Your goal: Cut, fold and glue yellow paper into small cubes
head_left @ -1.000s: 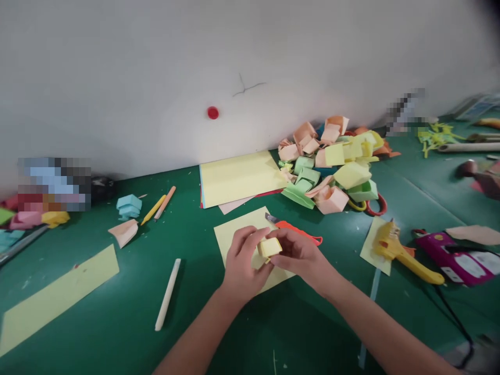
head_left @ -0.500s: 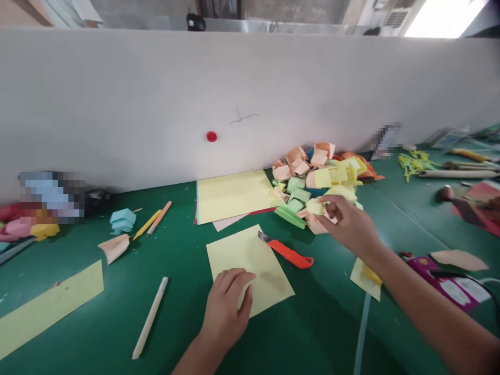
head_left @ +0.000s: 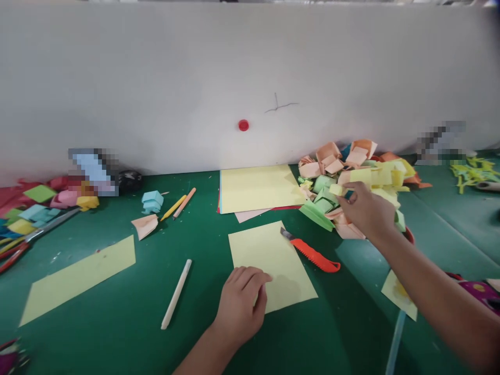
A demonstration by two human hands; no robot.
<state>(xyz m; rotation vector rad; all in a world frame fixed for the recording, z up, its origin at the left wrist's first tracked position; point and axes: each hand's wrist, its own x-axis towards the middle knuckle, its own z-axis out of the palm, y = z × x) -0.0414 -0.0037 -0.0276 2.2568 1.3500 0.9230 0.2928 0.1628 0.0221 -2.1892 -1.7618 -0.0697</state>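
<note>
My right hand (head_left: 365,208) pinches a small folded yellow paper piece (head_left: 336,189) over a heap of folded paper pieces (head_left: 324,200) in green, peach, yellow and orange. My left hand (head_left: 242,301) rests with loosely bent fingers at the lower left edge of a pale yellow paper sheet (head_left: 273,255), thumb apart from the index finger. Across that sheet's upper right edge lies an orange utility knife (head_left: 314,255) with its blade out. A stack of coloured paper (head_left: 258,187), yellow on top, lies behind it against the white partition.
Left on the green table are a white stick (head_left: 176,294), a yellow paper strip (head_left: 82,278), a peach paper piece (head_left: 145,226), a blue folded piece (head_left: 152,201) and two pencils (head_left: 178,205). Scissors (head_left: 27,239) lie far left. Below my right forearm is a yellow paper square (head_left: 398,299).
The view has shifted, so things sit further right in it. My right hand has moved the yellow piece slightly up and left over the heap. My left hand stays at the sheet.
</note>
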